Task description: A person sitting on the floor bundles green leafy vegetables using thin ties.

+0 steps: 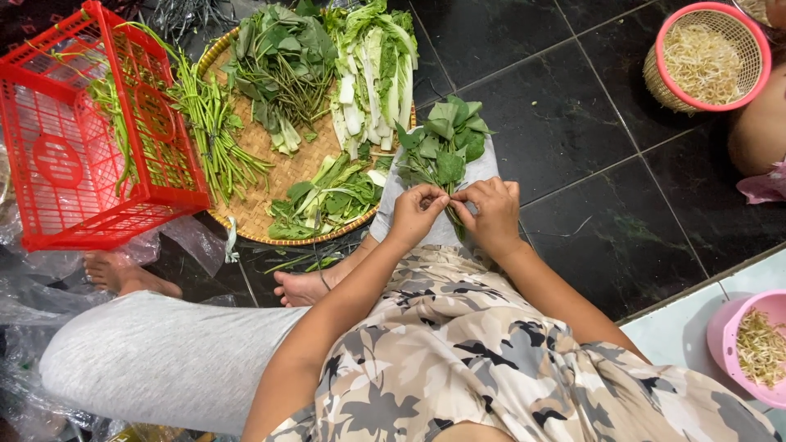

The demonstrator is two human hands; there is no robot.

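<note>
Left hand (415,213) and right hand (491,214) pinched shut on the stems of a leafy green bunch (446,143), fingertips meeting over the lap.
Bunch fanning up from the hands, just past the right edge of the round woven tray (270,172) on the black tile floor (589,147). Long beans (209,127) and white-stemmed cabbage (372,74) on the tray, red plastic crate (90,131) overlapping its left edge. Pink-rimmed basket of sprouts (708,57) at the floor's far right corner. Best done gripping low on the stems, pinching cleanly, keeping leaves unbruised.
</note>
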